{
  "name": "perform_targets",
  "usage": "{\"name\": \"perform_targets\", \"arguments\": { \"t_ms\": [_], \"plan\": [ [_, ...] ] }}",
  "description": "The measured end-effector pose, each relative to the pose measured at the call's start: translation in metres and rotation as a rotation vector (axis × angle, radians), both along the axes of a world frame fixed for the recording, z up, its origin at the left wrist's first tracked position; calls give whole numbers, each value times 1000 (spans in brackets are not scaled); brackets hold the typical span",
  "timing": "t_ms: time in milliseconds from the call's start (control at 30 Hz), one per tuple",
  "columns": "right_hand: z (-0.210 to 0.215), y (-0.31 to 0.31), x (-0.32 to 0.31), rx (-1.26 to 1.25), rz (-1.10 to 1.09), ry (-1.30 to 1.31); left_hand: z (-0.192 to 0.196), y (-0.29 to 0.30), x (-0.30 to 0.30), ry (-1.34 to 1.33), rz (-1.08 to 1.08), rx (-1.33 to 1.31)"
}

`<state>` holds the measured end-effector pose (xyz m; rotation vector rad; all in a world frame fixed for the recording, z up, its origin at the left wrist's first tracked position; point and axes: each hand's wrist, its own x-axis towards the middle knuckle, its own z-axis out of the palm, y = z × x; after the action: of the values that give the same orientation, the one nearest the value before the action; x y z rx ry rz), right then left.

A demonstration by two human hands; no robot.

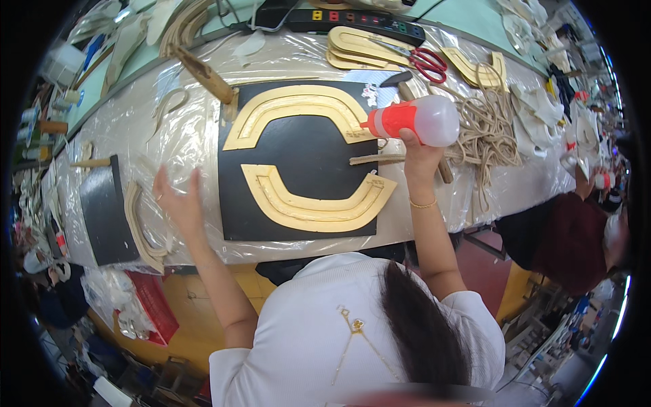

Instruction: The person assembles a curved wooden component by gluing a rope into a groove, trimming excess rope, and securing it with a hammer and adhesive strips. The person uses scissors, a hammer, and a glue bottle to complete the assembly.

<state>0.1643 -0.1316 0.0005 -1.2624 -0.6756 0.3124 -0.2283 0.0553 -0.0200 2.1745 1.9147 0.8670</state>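
I logged one bottle (435,121) at two o'clock of the black board (237,203), wrapped in the right hand (419,150), tipped sideways, probably to aim its nozzle (367,125); left hand (182,205), eight o'clock, loosely spread, empty.

Illumination: bright, diffuse, fairly even over the worktable; main source position cannot be told. Streaky white glare breaks up the plastic sheeting (193,139). Black board (298,146) reads dark and matte beside the well-exposed curved yellow pieces (308,203). Translucent bottle (437,121) shows a pale sheen; white shirt (288,339) is bright. Shadows soft; floor area beneath the table dimmer. Focus: centre reasonably sharp, left hand (182,203) slightly soft, pinkish smear (420,395) at lower edge strongly blurred. Fisheye distortion: table edge bows, rim detail smeared, corners black. Glaring bluish-white strip (621,308) at right rim.
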Motion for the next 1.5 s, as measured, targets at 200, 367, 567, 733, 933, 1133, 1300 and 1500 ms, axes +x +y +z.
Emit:
{"name": "perform_targets", "arguments": {
  "t_ms": [200,367,567,733,933,1133,1300,1500],
  "plan": [
    [-7,20,-6,-164,-40,-104,16,-4,80,35,-277,39],
    [-10,21,-10,-168,-23,-158,14,1,104,122,-293,-200],
    [-11,33,-11,-164,-19,-161,7,-1,105,-15,-320,-240],
    [-11,64,-9,-108,43,-137,6,-1,105,-41,-318,-229],
    [-4,102,-16,-97,126,-214,5,-2,105,-82,-310,-221],
    [2,137,-43,-158,253,-214,6,-1,105,-116,-328,-205],
    [2,163,-66,-202,370,-281,0,-3,104,-113,-306,-206],
    [7,167,-100,-261,493,-344,-1,-1,106,-100,-287,-287]
  ]
}}
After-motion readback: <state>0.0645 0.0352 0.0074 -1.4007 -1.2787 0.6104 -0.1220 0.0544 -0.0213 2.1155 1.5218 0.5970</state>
